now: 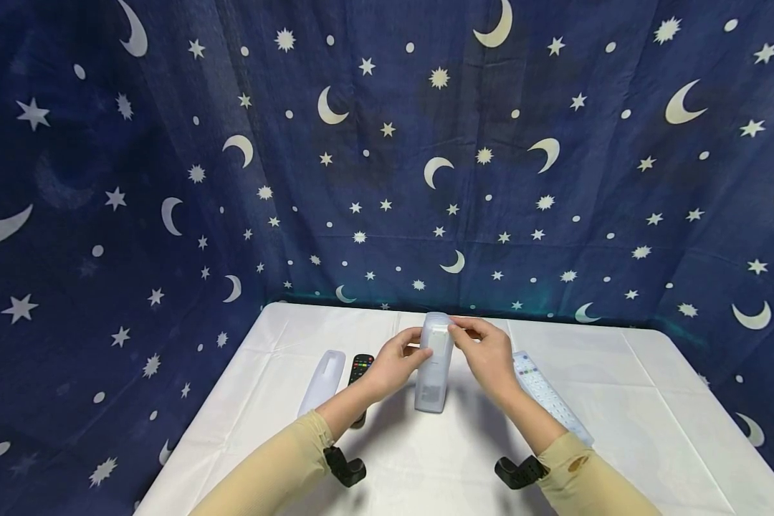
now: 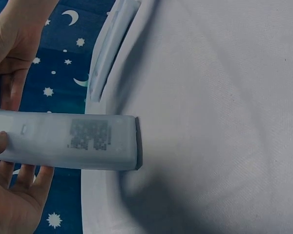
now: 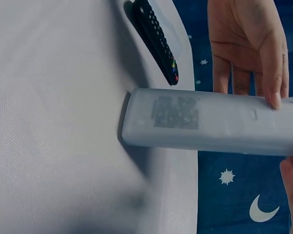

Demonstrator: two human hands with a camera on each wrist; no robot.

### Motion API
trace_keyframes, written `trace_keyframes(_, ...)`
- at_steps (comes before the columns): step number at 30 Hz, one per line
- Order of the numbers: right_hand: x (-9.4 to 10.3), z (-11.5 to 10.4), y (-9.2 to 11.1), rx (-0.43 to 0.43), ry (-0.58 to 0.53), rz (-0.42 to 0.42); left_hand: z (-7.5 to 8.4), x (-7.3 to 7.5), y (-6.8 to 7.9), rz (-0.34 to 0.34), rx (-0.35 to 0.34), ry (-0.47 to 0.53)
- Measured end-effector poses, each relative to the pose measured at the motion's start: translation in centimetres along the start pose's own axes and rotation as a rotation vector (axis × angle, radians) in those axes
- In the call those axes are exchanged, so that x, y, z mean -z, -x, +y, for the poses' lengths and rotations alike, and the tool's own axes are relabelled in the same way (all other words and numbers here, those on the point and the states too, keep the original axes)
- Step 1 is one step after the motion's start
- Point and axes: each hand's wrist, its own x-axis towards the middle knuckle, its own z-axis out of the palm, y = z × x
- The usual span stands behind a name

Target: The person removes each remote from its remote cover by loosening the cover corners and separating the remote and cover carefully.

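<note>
A pale remote control in a translucent sleeve is held up over the table, its back with a dark square patch towards me. My left hand grips it from the left side, thumb on the back and fingers behind. At the top right corner, the thumb and fingers of my right hand pinch the sleeve's edge. The right wrist view shows the left hand's thumb on the sleeve; the right hand is mostly cut off there. Whether the lower end touches the table, I cannot tell.
Left of the hands lie a pale translucent sleeve-like piece and a black remote control, partly behind the left forearm. A white remote control lies on the right, partly behind the right arm. A starry curtain hangs behind the white-covered table.
</note>
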Motion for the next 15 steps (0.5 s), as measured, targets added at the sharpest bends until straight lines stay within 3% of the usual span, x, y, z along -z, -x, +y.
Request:
trace_keyframes(5,0.2,0.4,-0.4,-0.062,-0.128,-0.09,-0.2,0.2,0.0,-0.003,0.022,0.017)
trace_keyframes(11,0.5,0.7,-1.0,-0.164,-0.162,-0.152,-0.2,0.3,0.2,-0.022,0.02,0.03)
trace_keyframes(15,0.8,0.9,-1.6,-0.276,-0.216,-0.194,-0.2,0.5,0.3,-0.041,0.02,0.024)
